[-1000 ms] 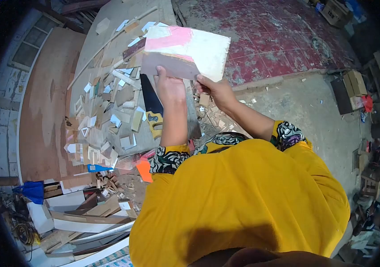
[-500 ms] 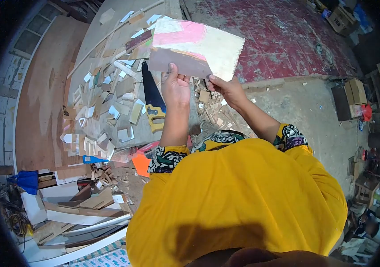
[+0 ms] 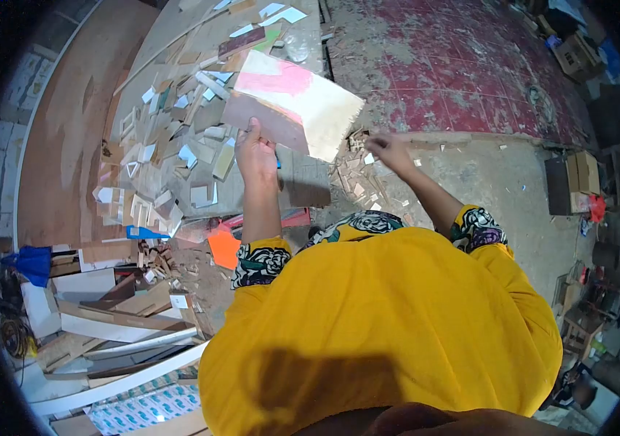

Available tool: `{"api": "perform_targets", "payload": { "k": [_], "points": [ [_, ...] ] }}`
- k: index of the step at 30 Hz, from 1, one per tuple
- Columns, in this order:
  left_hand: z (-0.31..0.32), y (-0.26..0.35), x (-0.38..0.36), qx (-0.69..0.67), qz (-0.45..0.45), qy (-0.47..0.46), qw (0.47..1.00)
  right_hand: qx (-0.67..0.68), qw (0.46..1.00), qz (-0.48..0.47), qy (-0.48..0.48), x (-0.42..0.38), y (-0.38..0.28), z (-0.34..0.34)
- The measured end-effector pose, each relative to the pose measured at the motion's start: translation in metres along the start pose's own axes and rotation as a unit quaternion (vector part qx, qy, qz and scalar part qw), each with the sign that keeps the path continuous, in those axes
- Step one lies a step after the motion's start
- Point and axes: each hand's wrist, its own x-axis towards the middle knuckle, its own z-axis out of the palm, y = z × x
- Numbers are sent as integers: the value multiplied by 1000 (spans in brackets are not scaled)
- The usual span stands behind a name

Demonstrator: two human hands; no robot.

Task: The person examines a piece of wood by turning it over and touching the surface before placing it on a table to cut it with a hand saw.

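Observation:
My left hand (image 3: pixel 258 154) grips the lower left edge of a thin flat board (image 3: pixel 328 109), thumb on its face and fingers behind. The board is tilted, painted pink, cream and dull mauve, with a rough, jagged right edge. My right hand (image 3: pixel 391 152) is off to the right, apart from the board; its fingers are blurred by motion. Below the board a dark shadow falls on the worktable (image 3: pixel 244 195). A small blue piece (image 3: pixel 279 161) shows beside my left wrist. The handsaw seen earlier is not visible.
Wood offcuts (image 3: pixel 215 134) are strewn across the worktable, with more scraps (image 3: pixel 357 178) on the floor. A long brown panel (image 3: pixel 70 138) stands left. Lower left is a pile of boards (image 3: pixel 121 316). Cardboard boxes (image 3: pixel 582 171) stand right. An orange sheet (image 3: pixel 223 248) lies by the table edge.
My right hand has let go of the board and moved away to the right. My left hand has carried the board left and down, tilting it. The handsaw has gone out of sight.

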Motion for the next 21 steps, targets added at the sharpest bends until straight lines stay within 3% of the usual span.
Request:
{"api": "perform_targets", "payload": {
  "k": [1,5,8,11,14,21],
  "points": [
    [-7,3,0,-12,-6,16,1000,0,1000,-2,-6,-4,-6,13],
    [-29,15,-3,-67,-7,79,995,-94,966,-190,-149,-14,-58,69],
    [-50,30,-2,-117,-3,146,982,-151,928,-283,-190,-20,-78,107],
    [-74,53,-3,-152,40,186,970,-182,912,-276,-242,-22,-87,135],
    [-100,77,-2,-167,69,232,956,-185,913,-291,-219,-26,-95,154],
    [-143,117,6,-154,64,235,958,-223,902,-324,-177,-14,-122,226]
  ]
}}
